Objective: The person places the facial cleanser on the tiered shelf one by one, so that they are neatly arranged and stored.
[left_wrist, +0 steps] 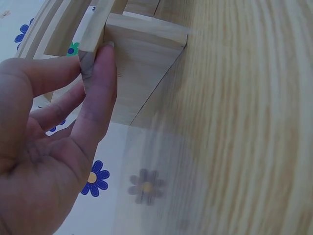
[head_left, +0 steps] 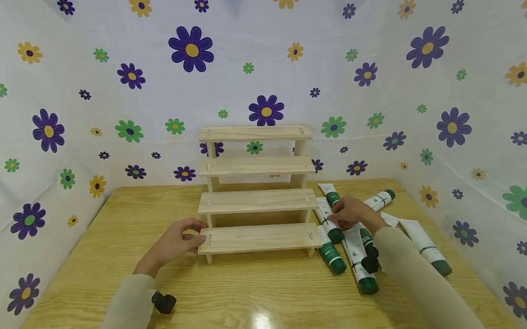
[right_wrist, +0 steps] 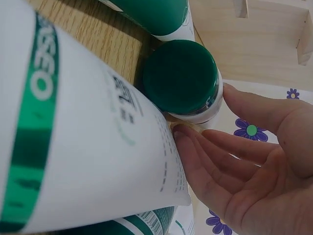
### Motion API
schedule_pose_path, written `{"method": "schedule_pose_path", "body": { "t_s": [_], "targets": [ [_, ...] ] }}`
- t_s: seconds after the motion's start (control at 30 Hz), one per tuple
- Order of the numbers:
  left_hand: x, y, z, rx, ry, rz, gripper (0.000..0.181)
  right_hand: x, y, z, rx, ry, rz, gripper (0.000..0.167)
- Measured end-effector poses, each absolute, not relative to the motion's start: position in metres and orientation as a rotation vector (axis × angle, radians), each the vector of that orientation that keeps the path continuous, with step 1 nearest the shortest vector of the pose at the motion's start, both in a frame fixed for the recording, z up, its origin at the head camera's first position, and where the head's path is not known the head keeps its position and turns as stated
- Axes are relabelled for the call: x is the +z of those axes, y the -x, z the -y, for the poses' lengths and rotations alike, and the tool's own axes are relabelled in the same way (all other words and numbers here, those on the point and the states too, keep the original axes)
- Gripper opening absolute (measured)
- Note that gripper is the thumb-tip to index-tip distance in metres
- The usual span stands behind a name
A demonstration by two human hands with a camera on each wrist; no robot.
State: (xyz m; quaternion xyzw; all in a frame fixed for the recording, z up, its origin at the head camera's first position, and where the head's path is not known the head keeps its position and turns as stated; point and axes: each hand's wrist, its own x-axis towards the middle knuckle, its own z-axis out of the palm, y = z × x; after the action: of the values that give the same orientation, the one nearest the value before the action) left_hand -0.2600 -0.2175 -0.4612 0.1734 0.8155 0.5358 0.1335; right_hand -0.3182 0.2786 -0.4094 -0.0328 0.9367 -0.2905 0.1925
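Observation:
A stepped wooden display rack (head_left: 258, 238) with several shelf boards stands on the table. My left hand (head_left: 178, 241) pinches the left end of its lowest board (left_wrist: 93, 44) between thumb and fingers, clearest in the left wrist view. To the right of the rack lie several white tubes with green caps, some overlapping. My right hand (head_left: 352, 211) is among them, its thumb and curled fingers at the sides of one tube (head_left: 325, 211). In the right wrist view that tube's round green cap (right_wrist: 181, 77) faces the camera, and the thumb touches its white side.
Another tube (head_left: 355, 249) lies in front of the right hand, and one (head_left: 421, 238) further right. One more (head_left: 379, 199) lies behind the hand. Flower-printed white cloth (head_left: 241, 81) surrounds the wooden table (head_left: 217, 301) at the back and sides.

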Motion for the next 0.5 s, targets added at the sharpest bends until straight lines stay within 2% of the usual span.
{"method": "schedule_pose_path", "body": {
  "t_s": [0.5],
  "targets": [
    [-0.4651,0.2579,0.2186,1.604,-0.527,-2.334,0.044,-0.4121,0.3177,-0.278,-0.859,0.034,-2.594,0.045]
  ]
}}
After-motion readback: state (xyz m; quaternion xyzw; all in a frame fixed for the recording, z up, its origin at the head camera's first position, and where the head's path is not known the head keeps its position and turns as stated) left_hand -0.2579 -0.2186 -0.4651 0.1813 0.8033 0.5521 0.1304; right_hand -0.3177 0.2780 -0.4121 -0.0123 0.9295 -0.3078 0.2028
